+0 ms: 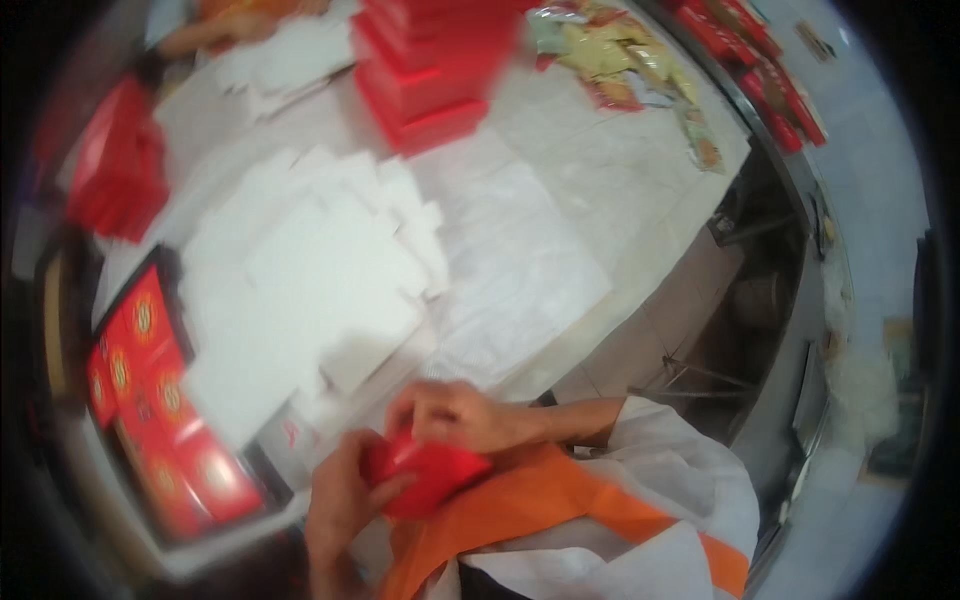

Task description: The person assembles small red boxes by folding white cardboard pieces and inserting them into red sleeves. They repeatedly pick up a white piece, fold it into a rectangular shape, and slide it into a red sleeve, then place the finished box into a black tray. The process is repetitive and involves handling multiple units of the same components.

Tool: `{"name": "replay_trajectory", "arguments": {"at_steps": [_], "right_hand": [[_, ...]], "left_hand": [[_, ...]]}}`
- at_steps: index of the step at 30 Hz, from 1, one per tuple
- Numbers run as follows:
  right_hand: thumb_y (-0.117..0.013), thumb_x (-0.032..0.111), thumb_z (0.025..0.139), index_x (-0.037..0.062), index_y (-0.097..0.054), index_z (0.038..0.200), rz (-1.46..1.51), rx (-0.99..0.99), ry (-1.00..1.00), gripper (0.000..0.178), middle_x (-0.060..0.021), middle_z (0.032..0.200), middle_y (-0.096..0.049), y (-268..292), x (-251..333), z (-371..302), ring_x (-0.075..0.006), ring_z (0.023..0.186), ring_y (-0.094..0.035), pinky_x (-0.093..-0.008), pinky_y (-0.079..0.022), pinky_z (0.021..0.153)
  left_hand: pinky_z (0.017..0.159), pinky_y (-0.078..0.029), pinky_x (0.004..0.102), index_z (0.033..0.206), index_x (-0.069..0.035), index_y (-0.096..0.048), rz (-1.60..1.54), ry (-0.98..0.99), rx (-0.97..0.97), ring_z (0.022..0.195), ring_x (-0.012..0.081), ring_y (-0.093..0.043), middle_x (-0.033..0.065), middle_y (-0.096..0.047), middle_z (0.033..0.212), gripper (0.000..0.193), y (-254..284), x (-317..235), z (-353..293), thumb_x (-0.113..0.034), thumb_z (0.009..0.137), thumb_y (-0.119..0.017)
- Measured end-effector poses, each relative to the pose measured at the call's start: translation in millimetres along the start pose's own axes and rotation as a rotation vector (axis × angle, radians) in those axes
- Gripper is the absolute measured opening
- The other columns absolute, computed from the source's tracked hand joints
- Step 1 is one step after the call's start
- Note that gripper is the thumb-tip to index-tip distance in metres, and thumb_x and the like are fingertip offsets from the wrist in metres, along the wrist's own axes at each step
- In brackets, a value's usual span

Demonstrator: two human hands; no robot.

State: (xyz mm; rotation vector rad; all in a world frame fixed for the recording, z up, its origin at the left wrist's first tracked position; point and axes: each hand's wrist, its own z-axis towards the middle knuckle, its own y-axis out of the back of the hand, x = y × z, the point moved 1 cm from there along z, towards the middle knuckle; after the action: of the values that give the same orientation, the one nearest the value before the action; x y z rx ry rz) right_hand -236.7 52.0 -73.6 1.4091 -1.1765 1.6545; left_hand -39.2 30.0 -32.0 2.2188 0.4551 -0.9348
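Close to my body, both hands are on a small red box (430,478), blurred by motion, so its folds are hard to make out. My left hand (345,492) grips its left side, with the thumb lying across the front. From above, my right hand (455,415) has its fingers curled onto the top edge of the box. Just beyond my hands, a spread pile of flat white card blanks (310,270) covers the table's near part.
At left, a black tray (268,470) holds several red boxes with gold emblems. Red boxes (120,165) are piled farther back, and a tall red stack (425,90) stands at the far side. Wrapped packets (610,50) lie far right. Another person's hand (235,28) is beside white cards.
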Motion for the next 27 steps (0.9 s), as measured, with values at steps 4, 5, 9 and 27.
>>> {"name": "replay_trajectory", "arguments": {"at_steps": [4, 5, 9, 27], "right_hand": [[-0.054, 0.010, 0.083, 0.0030, -0.055, 0.086, -0.252, -0.164, 0.388, 0.007, -0.0097, 0.102, -0.055, 67.2, 31.3, 13.5, -0.0193, 0.094, -0.053, -0.0291, -0.042, 0.082], [-0.054, 0.009, 0.083, 0.0032, -0.055, 0.088, -0.244, -0.293, 0.263, 0.007, -0.0099, 0.103, -0.055, 95.3, 34.9, 16.2, -0.0203, 0.096, -0.053, -0.0293, -0.041, 0.084], [-0.062, 0.015, 0.077, 0.0027, -0.050, 0.105, -1.048, -0.852, 0.342, 0.032, -0.0137, 0.110, -0.051, 273.0, 34.2, 46.5, -0.0283, 0.108, -0.046, -0.0362, -0.036, 0.092], [-0.063, 0.031, 0.073, 0.0051, -0.038, 0.124, -1.688, -1.004, -0.304, 0.062, -0.0171, 0.111, -0.052, 600.7, 56.2, 20.0, -0.0335, 0.101, -0.050, -0.0412, -0.041, 0.085]], "left_hand": [[0.077, -0.047, 0.0298, 0.115, -0.001, -0.044, -0.299, -0.312, -0.185, 0.092, 0.0206, -0.056, 0.0127, -0.055, 0.105, 0.053, 36.2, -15.3, 35.5, -0.016, 0.071, -0.070], [0.078, -0.047, 0.0299, 0.121, -0.002, -0.040, -0.498, -0.212, -0.333, 0.093, 0.0200, -0.055, 0.0119, -0.054, 0.107, 0.053, 43.8, -20.2, 42.4, -0.015, 0.076, -0.065], [0.085, -0.041, 0.0298, 0.124, -0.003, -0.036, -0.640, -0.047, -0.796, 0.101, 0.0181, -0.048, 0.0106, -0.047, 0.114, 0.039, 37.4, 22.9, 93.9, -0.024, 0.091, -0.042], [0.087, -0.040, 0.0296, 0.123, -0.002, -0.038, -0.880, 0.091, -0.654, 0.102, 0.0158, -0.048, 0.0095, -0.049, 0.114, 0.040, 39.8, 20.6, 107.5, -0.020, 0.089, -0.047]]}}
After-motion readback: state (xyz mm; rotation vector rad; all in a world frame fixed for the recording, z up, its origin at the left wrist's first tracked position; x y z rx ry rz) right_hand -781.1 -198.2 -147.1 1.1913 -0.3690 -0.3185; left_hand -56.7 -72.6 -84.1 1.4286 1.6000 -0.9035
